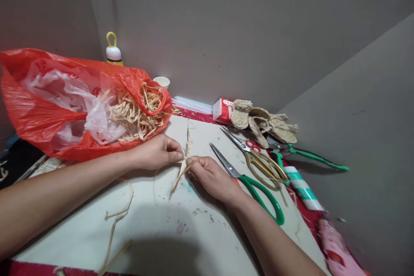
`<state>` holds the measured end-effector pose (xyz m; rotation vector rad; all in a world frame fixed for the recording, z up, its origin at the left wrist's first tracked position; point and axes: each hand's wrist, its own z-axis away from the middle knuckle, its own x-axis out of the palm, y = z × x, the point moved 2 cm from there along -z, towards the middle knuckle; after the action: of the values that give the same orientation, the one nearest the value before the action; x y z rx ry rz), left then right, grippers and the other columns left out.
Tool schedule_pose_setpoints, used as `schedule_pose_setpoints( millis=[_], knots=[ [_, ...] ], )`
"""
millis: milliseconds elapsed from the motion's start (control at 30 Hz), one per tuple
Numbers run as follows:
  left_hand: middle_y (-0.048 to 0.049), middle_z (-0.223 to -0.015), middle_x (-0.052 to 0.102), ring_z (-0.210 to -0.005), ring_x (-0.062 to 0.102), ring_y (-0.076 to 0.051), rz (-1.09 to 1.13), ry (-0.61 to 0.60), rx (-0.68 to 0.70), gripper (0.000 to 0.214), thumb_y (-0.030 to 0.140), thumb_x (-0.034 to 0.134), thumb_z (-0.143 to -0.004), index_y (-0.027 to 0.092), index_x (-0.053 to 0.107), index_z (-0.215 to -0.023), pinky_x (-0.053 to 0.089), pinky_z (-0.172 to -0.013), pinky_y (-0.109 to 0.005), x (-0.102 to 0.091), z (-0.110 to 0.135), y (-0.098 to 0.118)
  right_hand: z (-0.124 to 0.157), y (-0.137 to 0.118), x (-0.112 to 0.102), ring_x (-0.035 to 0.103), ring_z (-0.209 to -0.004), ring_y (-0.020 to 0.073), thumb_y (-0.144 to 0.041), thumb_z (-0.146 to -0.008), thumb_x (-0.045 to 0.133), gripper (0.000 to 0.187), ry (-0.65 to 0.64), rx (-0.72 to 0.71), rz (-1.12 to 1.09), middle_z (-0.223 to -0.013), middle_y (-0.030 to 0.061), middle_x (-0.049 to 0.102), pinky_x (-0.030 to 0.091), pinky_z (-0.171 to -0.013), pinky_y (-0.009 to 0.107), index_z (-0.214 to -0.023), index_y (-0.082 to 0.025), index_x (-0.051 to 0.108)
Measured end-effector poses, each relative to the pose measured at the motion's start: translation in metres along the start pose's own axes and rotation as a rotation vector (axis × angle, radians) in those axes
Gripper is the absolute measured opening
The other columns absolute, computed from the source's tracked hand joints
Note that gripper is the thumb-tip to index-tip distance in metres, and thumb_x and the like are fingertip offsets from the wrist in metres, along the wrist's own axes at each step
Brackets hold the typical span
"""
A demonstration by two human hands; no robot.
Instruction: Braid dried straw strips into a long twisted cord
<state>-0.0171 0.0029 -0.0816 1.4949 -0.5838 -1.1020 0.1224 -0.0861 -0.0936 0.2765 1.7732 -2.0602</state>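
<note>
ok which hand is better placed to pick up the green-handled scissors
Likely the right hand: its wrist is beside the green-handled scissors, while the left hand is farther off. Both hold pale strands, though.

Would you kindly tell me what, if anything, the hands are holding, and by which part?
The left hand and right hand both pinch a slender bundle of straw-colored fiber strips near its middle.

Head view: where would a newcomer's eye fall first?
Probably on the big red plastic bag at left, with pale strips showing in its opening. Then the centre, where the left grip and right grip pinch a slim fibre piece. Green-handled scissors, lying to the right, likely come next.
</note>
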Motion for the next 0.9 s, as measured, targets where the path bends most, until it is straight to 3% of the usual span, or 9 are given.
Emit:
schedule_pose_setpoints(
  millis=[233,367,433,600,700,900],
  knots=[
    [0.0038,-0.057,0.048,-0.056,0.042,-0.008,-0.339,0.117,-0.007,0.018,0.023,0.048,-0.075,0.014,0.059,-0.064,0.029,-0.052,-0.019,-0.001,0.009,0.020,0.000,-0.004,0.004,0.023,-0.049,0.0087,-0.024,-0.082,0.035,0.029,0.061,0.021,0.057,-0.053,-0.0057,0.024,0.021,-0.047,0.023,-0.055,-0.021,0.026],
    [0.0029,-0.052,0.047,-0.050,0.040,-0.009,-0.503,0.124,-0.046,0.020,0.022,0.044,-0.076,0.016,0.056,-0.060,0.026,-0.049,-0.021,0.009,0.019,0.033,0.000,-0.003,0.009,0.026,-0.045,0.0080,-0.024,-0.082,0.037,0.030,0.083,0.080,-0.064,-0.046,-0.0062,0.030,0.022,-0.045,0.022,-0.053,-0.018,0.042],
    [0.0001,-0.055,0.053,-0.050,0.043,-0.011,-0.605,0.114,-0.058,0.023,0.024,0.042,-0.078,0.017,0.059,-0.065,0.027,-0.050,-0.023,0.018,0.023,0.036,0.001,-0.001,0.012,0.025,-0.042,0.0072,-0.027,-0.082,0.040,0.031,0.102,0.101,-0.190,-0.044,-0.0066,0.031,0.020,-0.043,0.022,-0.052,-0.018,0.041],
    [-0.0073,-0.065,0.064,-0.054,0.055,-0.019,-0.886,0.072,-0.078,0.024,0.020,0.039,-0.079,0.017,0.062,-0.085,0.033,-0.052,-0.027,0.037,0.030,0.038,0.003,0.002,0.017,0.017,-0.036,0.0050,-0.031,-0.081,0.043,0.034,0.071,0.151,-0.475,-0.040,-0.0084,0.028,0.012,-0.037,0.021,-0.050,-0.020,0.034],
    [-0.0093,-0.063,0.064,-0.055,0.059,-0.022,-0.971,0.055,-0.083,0.022,0.018,0.040,-0.080,0.015,0.060,-0.087,0.037,-0.053,-0.029,0.042,0.031,0.037,0.003,-0.001,0.017,0.015,-0.035,0.0040,-0.031,-0.080,0.046,0.032,0.037,0.184,-0.592,-0.041,-0.0094,0.027,0.010,-0.035,0.021,-0.053,-0.020,0.035],
    [-0.0105,-0.067,0.063,-0.060,0.061,-0.022,-1.142,0.005,0.030,0.026,0.002,0.042,-0.072,0.011,0.055,-0.092,0.040,-0.052,-0.028,0.050,0.033,0.022,0.003,-0.006,0.020,0.014,-0.037,0.0032,-0.029,-0.078,0.049,0.030,0.030,0.211,-0.674,-0.042,-0.0099,0.027,0.010,-0.036,0.020,-0.054,-0.019,0.035]
  ],
)
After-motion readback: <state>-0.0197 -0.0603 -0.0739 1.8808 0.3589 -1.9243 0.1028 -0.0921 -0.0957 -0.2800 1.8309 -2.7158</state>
